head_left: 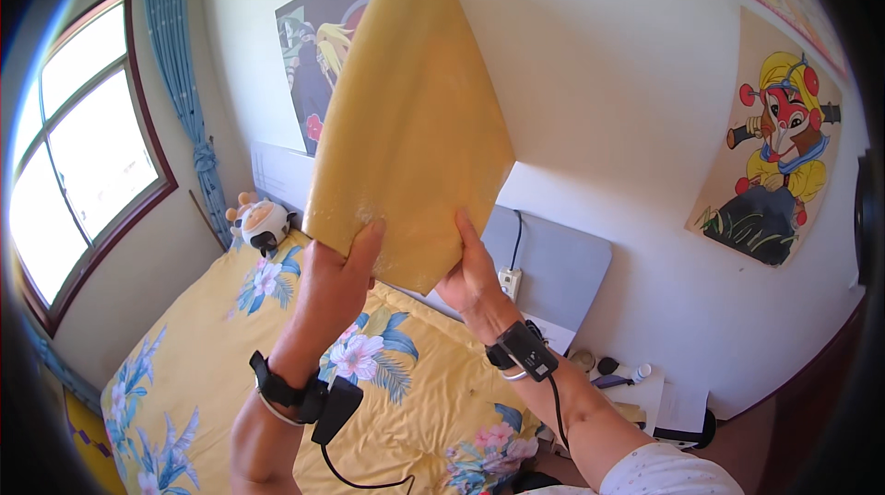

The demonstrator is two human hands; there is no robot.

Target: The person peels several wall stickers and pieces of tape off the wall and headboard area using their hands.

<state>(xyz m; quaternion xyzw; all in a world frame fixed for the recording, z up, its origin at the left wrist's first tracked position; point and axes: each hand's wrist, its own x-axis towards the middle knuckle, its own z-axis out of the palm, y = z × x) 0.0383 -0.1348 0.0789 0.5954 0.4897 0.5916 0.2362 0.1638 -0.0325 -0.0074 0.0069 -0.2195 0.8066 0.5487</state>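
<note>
I hold a large yellow sheet upright in front of the wall, its top corner reaching high up. My left hand grips its lower edge at the left, fingers against the sheet's face. My right hand grips the same lower edge at the right. Both wrists carry black strapped devices with cables. The sheet hides part of a dark poster on the wall behind it.
A bed with a yellow flowered cover lies below, a plush toy at its head. A grey headboard, a bedside stand with small items, a cartoon poster, a window and blue curtain surround it.
</note>
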